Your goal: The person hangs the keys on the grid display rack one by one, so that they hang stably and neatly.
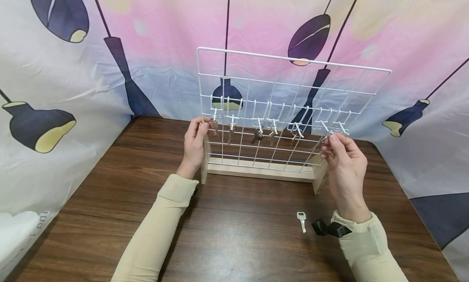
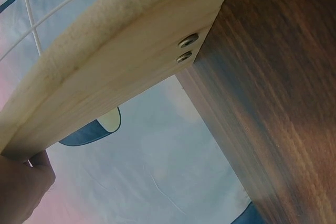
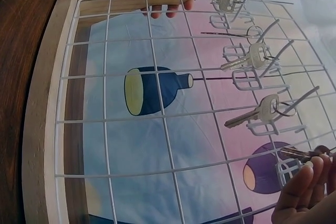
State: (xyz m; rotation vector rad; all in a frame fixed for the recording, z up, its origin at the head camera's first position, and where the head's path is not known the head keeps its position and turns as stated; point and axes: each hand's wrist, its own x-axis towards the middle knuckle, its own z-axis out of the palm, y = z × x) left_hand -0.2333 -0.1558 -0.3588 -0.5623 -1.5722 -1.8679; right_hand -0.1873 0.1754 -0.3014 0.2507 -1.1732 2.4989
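A white wire grid rack (image 1: 253,53) stands on a pale wooden base (image 1: 256,170). My left hand (image 1: 196,141) grips the rack's wooden side post at its left edge, thumb toward me. White double-prong hooks (image 1: 259,123) line the grid, and several keys (image 3: 262,111) hang from them on small rings. At a right-hand hook (image 1: 324,127), my right hand (image 1: 344,155) has thumb and forefinger pinched together. A thin sliver beneath these fingertips looks like a key, mostly hidden by them. Another silver key (image 1: 301,221) lies flat on the table in front of the rack.
The dark wood-grain table (image 1: 227,225) meets a patterned fabric backdrop (image 1: 165,53) behind and at both sides. One more hook (image 1: 343,129) is at the rack's right end. A white object (image 1: 22,237) stands at the far left edge.
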